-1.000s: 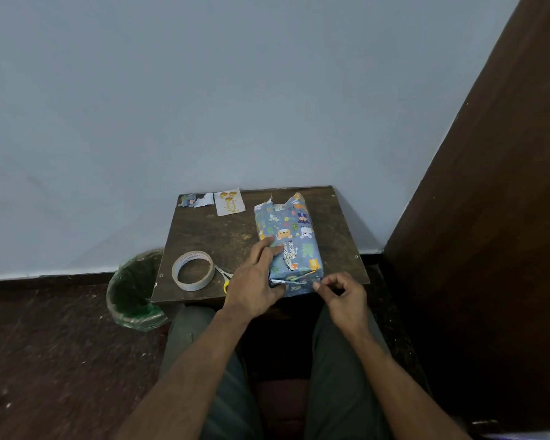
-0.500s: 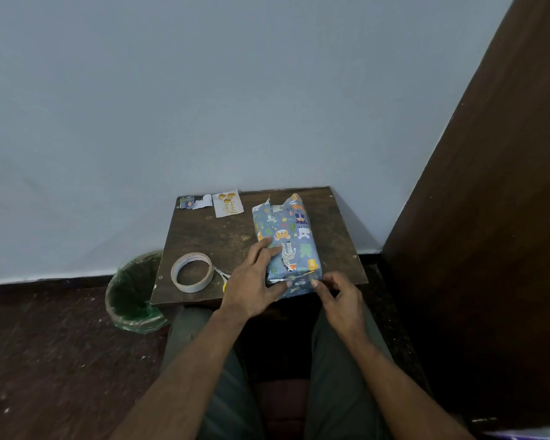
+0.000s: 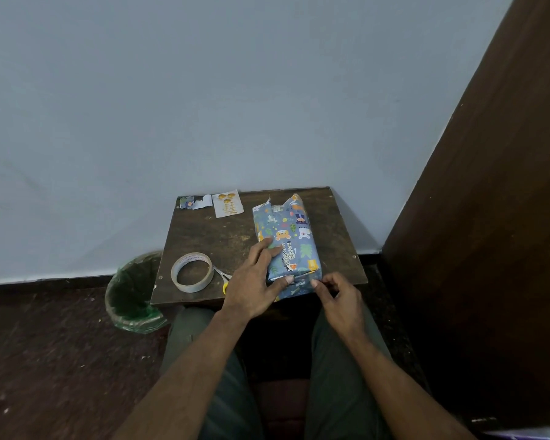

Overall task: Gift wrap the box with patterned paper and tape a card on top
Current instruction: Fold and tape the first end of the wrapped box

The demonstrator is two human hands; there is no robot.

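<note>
Blue patterned paper (image 3: 288, 246), creased, rectangular box

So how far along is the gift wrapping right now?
The long sides of the box are covered in patterned paper. The near end is in hand: the left hand steadies the box and its thumb presses the fold, while the right hand works the flap. The far end still stands open and ragged. The card lies unattached at the back of the table, and the tape roll lies on the table.
</note>
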